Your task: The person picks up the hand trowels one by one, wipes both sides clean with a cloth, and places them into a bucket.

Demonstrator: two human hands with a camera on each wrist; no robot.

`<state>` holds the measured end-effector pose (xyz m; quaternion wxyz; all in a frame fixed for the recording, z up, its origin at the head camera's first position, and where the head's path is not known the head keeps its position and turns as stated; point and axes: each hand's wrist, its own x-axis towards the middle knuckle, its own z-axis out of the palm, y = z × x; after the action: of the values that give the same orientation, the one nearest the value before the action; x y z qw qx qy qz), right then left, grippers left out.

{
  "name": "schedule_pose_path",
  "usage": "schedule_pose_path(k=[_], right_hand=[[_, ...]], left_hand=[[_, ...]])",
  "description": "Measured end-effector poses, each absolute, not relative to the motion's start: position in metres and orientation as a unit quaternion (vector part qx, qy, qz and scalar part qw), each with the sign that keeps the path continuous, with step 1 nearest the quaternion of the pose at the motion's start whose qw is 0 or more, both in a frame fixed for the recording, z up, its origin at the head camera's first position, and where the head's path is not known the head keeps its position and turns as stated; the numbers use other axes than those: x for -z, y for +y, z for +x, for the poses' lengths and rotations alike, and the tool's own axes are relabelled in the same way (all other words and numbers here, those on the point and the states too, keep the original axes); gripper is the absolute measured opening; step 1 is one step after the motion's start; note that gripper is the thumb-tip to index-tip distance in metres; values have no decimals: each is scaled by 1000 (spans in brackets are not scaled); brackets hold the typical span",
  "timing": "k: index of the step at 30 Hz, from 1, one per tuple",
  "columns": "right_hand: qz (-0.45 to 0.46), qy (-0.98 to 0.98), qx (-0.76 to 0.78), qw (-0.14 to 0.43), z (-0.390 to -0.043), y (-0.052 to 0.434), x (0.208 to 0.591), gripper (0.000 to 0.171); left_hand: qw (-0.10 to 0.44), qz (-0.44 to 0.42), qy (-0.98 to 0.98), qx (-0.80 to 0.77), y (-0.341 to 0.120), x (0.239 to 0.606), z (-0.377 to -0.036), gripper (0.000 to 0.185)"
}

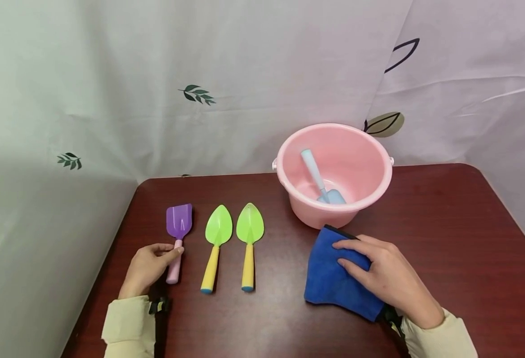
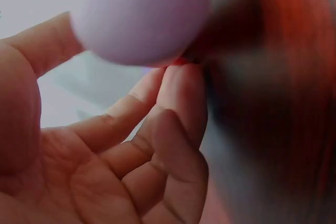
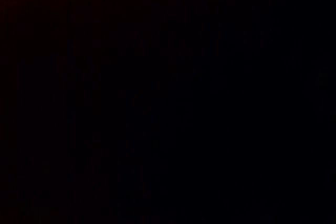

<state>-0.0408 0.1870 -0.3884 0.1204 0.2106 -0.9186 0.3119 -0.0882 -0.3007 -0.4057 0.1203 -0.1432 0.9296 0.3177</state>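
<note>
A person's right hand (image 1: 389, 278) lies flat, fingers straight, on a folded blue cloth (image 1: 334, 271) at the near edge of a dark red surface (image 1: 459, 238); the right wrist view is wholly dark. To the left, the left hand (image 1: 148, 266) closes thumb and fingers (image 2: 176, 103) on the pink handle of a purple toy shovel (image 1: 178, 233), which lies on the surface with its blade pointing away. Just beside it, two green trowels (image 1: 219, 243) (image 1: 249, 241) with yellow handles lie side by side. Farther back, just beyond the cloth, a pink bucket (image 1: 369, 196) holds a pale blue shovel (image 1: 322, 179) leaning inside it. A leaf-print curtain (image 1: 199, 74) hangs behind.
</note>
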Motion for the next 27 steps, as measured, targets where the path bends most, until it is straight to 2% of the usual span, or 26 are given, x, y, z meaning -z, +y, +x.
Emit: schedule_pose_path(k=[3, 11, 19, 27], right_hand=[[209, -920, -311, 118, -40, 187, 388, 35], [207, -922, -306, 115, -40, 187, 388, 35], [205, -923, -308, 109, -40, 187, 387, 36], [202, -923, -306, 114, -39, 187, 387, 36]], left_hand=[[117, -154, 927, -322, -300, 410, -89, 63], [107, -179, 910, -359, -305, 420, -91, 49], [143, -184, 886, -400, -311, 419, -93, 57], [152, -183, 886, -398, -312, 416, -93, 61]])
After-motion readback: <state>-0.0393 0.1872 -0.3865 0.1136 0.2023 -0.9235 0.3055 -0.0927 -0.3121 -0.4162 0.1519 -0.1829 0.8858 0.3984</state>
